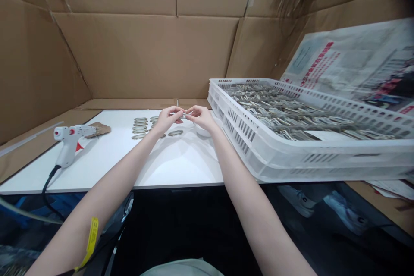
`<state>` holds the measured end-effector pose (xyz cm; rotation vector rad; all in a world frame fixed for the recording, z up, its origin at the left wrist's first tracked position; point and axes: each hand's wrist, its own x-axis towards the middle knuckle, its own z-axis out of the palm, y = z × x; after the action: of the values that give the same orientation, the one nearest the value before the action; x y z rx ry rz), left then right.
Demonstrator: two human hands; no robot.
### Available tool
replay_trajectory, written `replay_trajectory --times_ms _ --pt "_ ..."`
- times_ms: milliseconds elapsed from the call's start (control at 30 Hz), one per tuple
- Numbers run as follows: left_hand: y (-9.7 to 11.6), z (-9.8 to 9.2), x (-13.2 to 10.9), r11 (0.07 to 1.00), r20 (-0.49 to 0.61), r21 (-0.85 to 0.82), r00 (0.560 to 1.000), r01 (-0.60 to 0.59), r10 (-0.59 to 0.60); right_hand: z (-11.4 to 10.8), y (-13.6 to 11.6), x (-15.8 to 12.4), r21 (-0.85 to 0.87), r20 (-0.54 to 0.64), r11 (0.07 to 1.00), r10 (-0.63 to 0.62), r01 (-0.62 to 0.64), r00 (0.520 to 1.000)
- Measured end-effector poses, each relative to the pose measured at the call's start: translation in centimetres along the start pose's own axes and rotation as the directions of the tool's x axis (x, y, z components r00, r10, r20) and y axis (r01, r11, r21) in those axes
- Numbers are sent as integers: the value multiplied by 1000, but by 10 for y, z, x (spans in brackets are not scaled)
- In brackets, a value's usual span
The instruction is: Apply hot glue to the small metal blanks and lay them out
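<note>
Near the far side of the white board, my left hand (pixel 168 119) and my right hand (pixel 199 117) meet with fingertips pinched. Between them is a small pale piece (pixel 184 116), mostly hidden by the fingers; its kind does not show clearly. Under my right hand stands a white bowl (pixel 203 131), partly covered by the wrist. A flat, long metallic-looking piece (pixel 175 133) with narrowed ends lies just below the hands. Several similar pieces (pixel 140 124) are laid in columns to the left, some hidden behind my left hand.
A white hot glue gun (pixel 68 146) rests at the left, its nozzle over a brown scrap (pixel 99 130). At right, a white plastic crate (pixel 258 155) holds many similar pieces. Cardboard walls (pixel 139 56) enclose the board (pixel 184 168); newspaper (pixel 352 64) covers the right one.
</note>
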<state>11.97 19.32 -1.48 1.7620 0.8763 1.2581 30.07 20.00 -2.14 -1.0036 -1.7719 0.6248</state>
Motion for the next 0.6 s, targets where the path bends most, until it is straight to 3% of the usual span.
replay_trajectory --times_ms 600 --pt "-3 -2 0 997 2 63 999 -34 34 -1 -6 -2 -11 12 1000 22 -21 1000"
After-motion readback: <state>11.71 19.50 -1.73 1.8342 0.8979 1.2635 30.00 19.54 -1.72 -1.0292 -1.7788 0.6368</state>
